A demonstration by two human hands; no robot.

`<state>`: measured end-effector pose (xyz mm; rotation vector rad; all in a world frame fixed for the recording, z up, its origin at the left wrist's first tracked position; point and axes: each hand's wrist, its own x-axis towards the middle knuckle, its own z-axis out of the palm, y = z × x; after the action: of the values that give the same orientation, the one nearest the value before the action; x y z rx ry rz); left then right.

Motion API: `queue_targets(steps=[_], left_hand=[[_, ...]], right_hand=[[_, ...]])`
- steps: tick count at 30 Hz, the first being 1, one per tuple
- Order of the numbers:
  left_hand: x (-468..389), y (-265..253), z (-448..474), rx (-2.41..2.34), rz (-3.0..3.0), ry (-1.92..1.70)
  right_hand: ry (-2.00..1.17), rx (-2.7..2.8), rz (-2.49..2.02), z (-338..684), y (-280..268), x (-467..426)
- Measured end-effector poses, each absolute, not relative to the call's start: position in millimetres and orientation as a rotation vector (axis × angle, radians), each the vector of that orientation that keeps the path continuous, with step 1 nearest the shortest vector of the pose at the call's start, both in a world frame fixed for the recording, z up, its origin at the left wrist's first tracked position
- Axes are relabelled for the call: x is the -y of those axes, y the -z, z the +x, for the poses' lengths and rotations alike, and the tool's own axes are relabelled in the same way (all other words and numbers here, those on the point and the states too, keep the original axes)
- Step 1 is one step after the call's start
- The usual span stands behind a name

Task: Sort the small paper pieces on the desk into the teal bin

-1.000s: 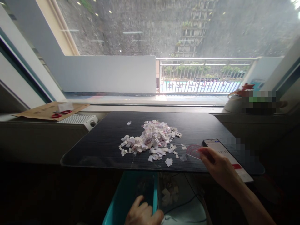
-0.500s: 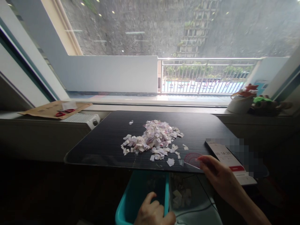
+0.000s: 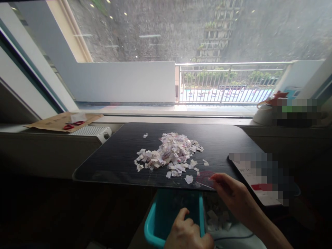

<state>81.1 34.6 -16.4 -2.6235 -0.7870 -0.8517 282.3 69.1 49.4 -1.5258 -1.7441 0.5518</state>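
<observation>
My right hand [image 3: 233, 193] pinches a clear, pink-marked protractor [image 3: 205, 177] by its right end. Its straight edge lies low over the front edge of the dark table [image 3: 103, 169], close to a few loose scraps. A heap of small torn paper pieces [image 3: 173, 148] covers the middle of the tabletop. Under that front edge, my left hand [image 3: 190, 231] grips the near right side of a teal plastic bin [image 3: 150, 224], fingers curled and the index finger poking over the opening. The bin's inside is dark, and its lower part is out of sight.
A phone [image 3: 259, 193], partly blurred out, rests at the table's right. More scraps [image 3: 218, 218] lie on a pale surface below, beside a cable [image 3: 233, 237]. Red-handled scissors [image 3: 74, 125] sit on brown paper [image 3: 49, 121] at the left sill. A window stands behind.
My left hand and the teal bin have shifted right under the table edge. My right hand has moved slightly left with the protractor, nearer the loose scraps. The paper heap looks the same.
</observation>
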Motion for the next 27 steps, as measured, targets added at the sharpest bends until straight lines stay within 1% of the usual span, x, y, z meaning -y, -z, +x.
queue_targets(steps=[2, 7, 10, 16, 20, 27], left_hand=[[-35, 16, 83, 0.789, -2.629, 0.848], [-36, 8, 87, 0.816, -2.605, 0.887], [-37, 4, 88, 0.823, -2.589, 0.903], [-41, 4, 83, 0.815, -2.671, 0.751], [-43, 4, 80, 0.819, -2.692, 0.741], [-42, 3, 79, 0.821, -2.771, 0.62]], right_hand=[[-0.567, 1.773, -1.506, 281, -48, -68], [-0.466, 1.715, -1.553, 284, -50, -65], [-0.517, 1.745, -1.516, 279, -51, -60], [-0.484, 1.73, -1.497, 276, -54, -62], [-0.43, 1.724, -1.54, 279, -54, -67], [-0.507, 1.771, -1.533, 270, -61, -58]])
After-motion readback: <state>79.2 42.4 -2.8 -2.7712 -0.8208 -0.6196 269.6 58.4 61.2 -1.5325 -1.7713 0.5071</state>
